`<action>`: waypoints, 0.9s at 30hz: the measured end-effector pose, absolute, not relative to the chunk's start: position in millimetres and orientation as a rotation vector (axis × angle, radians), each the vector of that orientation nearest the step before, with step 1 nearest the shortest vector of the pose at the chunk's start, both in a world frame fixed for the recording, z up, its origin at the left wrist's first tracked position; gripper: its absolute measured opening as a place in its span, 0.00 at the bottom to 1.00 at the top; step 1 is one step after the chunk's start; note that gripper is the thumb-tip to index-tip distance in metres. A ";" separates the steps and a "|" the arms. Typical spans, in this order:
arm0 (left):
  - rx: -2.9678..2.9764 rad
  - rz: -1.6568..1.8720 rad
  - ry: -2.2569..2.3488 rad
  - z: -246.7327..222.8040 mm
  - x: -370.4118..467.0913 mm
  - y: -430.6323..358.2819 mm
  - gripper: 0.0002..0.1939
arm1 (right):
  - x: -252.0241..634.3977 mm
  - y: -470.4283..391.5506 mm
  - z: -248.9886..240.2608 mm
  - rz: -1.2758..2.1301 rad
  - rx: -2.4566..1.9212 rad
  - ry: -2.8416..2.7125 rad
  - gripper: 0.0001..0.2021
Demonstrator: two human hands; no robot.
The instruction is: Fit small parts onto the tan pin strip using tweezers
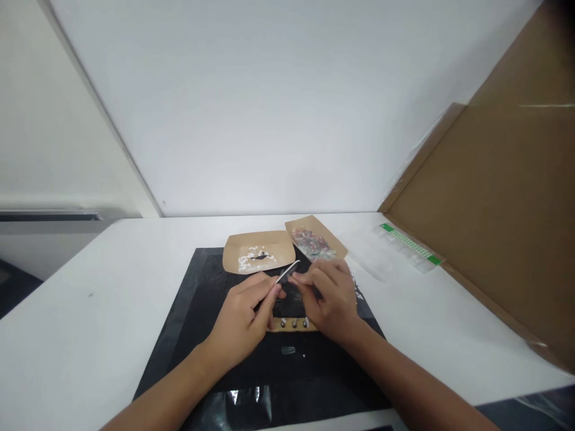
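Here, over the middle of a smooth black sheet with a glossy plastic-like sheen (206,335), two bare hands work close together. The left hand (246,311) has its thumb and forefinger pinched on a slim, flat strip with a pale edge and a darker face (287,273), which slants up toward the far right. The right hand (331,293) is curled beside it, thumb and forefinger drawn narrow near the strip's face; whether they touch it or grip some small clear piece, I cannot tell.

Just below the hands, on the sheet, lies a tan, wood-coloured bar (288,325) bearing small, rounded, shiny studs in a row, its ends partly hidden by the hands. Nearer still is a transparent, tapered piece, thin and smooth (288,350), with a tiny white speck (304,356) to its right.

At the far edge of the sheet sits a shallow brown paper tray with sloping sides (229,254), scattered with small white bits around a dark, irregular piece. A second brown paper tray (336,242), turned at an angle to its right, holds crinkly clear plastic with reddish and greenish contents. Farther right, a limp transparent plastic packet (399,251) with a green-and-white printed band lies on the smooth white worktop (81,341), near a large panel of brown cardboard (503,209) that leans along the right side.
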State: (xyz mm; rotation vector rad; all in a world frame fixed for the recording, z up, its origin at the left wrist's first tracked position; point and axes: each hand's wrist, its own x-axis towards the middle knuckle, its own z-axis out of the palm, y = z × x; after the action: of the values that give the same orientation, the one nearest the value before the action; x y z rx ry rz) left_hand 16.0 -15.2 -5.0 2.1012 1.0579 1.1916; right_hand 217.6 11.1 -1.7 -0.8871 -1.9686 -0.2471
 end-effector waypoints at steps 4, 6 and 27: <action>2.089 1.192 1.058 -6.6 16.1 -15.3 0.14 | 219.0 12.2 -1.6 -0.271 -0.907 -1.898 0.07; 2.097 1.180 1.052 -7.4 15.6 -15.3 0.13 | 217.5 11.1 -3.5 -0.248 -0.892 -1.928 0.08; 2.108 1.141 1.071 -5.0 16.1 -15.9 0.14 | 219.0 8.9 -2.6 -0.241 -0.889 -1.940 0.07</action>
State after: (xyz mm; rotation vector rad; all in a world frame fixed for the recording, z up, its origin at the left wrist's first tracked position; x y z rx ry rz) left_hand 16.1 -15.9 -5.0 2.1081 1.0707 1.1408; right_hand 219.0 8.9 -2.6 -0.8889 -1.9404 -0.2406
